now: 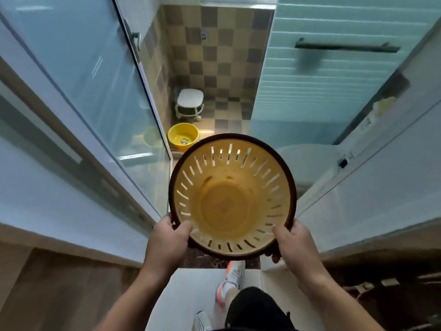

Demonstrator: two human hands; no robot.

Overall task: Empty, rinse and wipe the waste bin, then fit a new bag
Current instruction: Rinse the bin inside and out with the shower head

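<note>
The waste bin [226, 204] is a round yellow plastic basket with slotted walls and a dark brown rim. I hold it in front of me, its mouth facing up at the camera. Nothing lies inside and it has no bag. My left hand [168, 237] grips the near-left rim, thumb inside the bin. My right hand [292, 242] grips the near-right rim the same way. I stand at the doorway of a bathroom.
A glass sliding door [78, 75] is at the left and a light blue door with a towel bar [346, 47] at the right. On the checkered tile floor stand a yellow basin [183, 139] and a white stool [190, 101]. A white toilet [307, 161] is right of the bin.
</note>
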